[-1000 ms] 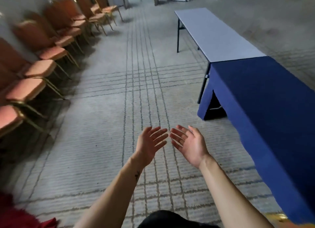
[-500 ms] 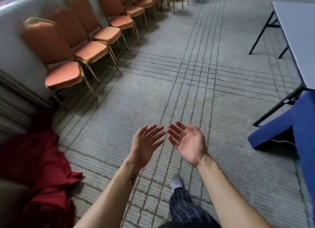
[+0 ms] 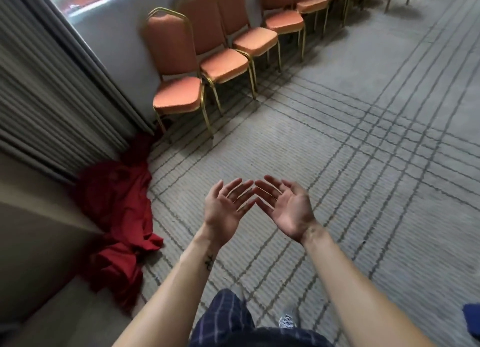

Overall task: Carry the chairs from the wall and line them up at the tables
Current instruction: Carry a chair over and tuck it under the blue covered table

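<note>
The end chair (image 3: 176, 87) of the row along the wall (image 3: 122, 32) stands ahead, nearer than a second ago, since the view has swung off the tables. A blue scrap (image 3: 472, 319) at the lower right edge is probably their cloth. The left hand (image 3: 226, 206) and right hand (image 3: 288, 211) stay palm-up, fingers spread and empty, so I judge a pickup comes next.

I stand in a function hall: stackable banquet chairs (image 3: 179, 87) line the wall, patterned carpet (image 3: 363, 165) ahead of my fingers.
</note>
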Available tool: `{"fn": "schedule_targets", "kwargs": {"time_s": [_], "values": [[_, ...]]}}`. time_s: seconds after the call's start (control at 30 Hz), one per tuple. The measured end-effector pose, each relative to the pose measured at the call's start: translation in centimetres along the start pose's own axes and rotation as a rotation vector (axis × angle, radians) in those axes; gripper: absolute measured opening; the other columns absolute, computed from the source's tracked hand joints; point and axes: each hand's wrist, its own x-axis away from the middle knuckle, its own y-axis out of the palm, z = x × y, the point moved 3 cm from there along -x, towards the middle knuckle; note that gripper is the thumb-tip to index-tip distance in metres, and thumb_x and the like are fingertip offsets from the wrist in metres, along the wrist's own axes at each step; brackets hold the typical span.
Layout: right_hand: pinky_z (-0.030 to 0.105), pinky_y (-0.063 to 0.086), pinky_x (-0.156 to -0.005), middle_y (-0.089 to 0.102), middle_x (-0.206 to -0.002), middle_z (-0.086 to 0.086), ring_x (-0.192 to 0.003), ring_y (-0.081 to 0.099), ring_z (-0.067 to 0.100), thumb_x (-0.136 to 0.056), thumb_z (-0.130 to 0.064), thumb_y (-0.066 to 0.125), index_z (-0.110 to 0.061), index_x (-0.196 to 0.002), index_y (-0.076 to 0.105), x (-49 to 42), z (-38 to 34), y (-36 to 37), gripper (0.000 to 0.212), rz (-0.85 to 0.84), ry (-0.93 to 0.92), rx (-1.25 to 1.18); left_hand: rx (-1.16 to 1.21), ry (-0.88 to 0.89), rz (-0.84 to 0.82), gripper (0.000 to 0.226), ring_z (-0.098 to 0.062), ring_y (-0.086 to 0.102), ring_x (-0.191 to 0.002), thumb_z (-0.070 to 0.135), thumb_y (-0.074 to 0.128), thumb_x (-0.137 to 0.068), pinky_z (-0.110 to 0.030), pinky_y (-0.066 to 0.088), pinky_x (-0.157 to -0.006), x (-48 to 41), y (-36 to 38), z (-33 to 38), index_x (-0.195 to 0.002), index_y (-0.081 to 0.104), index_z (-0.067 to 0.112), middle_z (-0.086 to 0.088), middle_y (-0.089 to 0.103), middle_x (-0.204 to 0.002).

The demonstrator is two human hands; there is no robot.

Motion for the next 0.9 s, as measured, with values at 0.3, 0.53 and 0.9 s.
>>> {"fn": "schedule_targets", "kwargs": {"time_s": [0.3, 0.53, 0.9], "values": [[0.042, 0.048, -0.105, 0.07, -0.124, 0.015, -0.114, 0.068, 0.027, -0.101, -0.035, 0.043, -0.008, -0.128, 0.061, -15.5, -2.3, 8.2, 0.042, -0.018, 0.064, 0.066, 0.063, 0.054, 0.042, 0.042, -0.032, 0.066, -0.119, 0.036, 0.042, -0.103, -0.046, 0.045, -0.109, -12.7, -2.0, 11.2, -0.13, 0.056, 0.007, -0.019, 0.067, -0.131], [0.041, 0.049, -0.103, 0.071, -0.121, 0.015, -0.11, 0.069, 0.027, -0.099, -0.032, 0.046, -0.006, -0.129, 0.062, -26.5, -5.1, 17.9, 0.042, -0.024, 0.059, 0.145, 0.088, 0.097, 0.017, 0.052, -0.034, 0.064, -0.123, 0.042, 0.037, -0.105, -0.049, 0.043, -0.113, -22.1, -1.9, 22.3, -0.136, 0.052, 0.004, -0.019, 0.068, -0.129], [0.041, 0.047, -0.104, 0.072, -0.118, 0.013, -0.11, 0.068, 0.027, -0.101, -0.031, 0.046, -0.008, -0.122, 0.066, -42.9, -10.9, 23.4, 0.037, 0.03, 0.054, 0.15, 0.048, 0.103, 0.095, 0.049, -0.031, 0.066, -0.12, 0.044, 0.036, -0.105, -0.045, 0.042, -0.11, -36.2, -0.6, 32.0, -0.13, 0.058, 0.007, -0.015, 0.071, -0.126]]}}
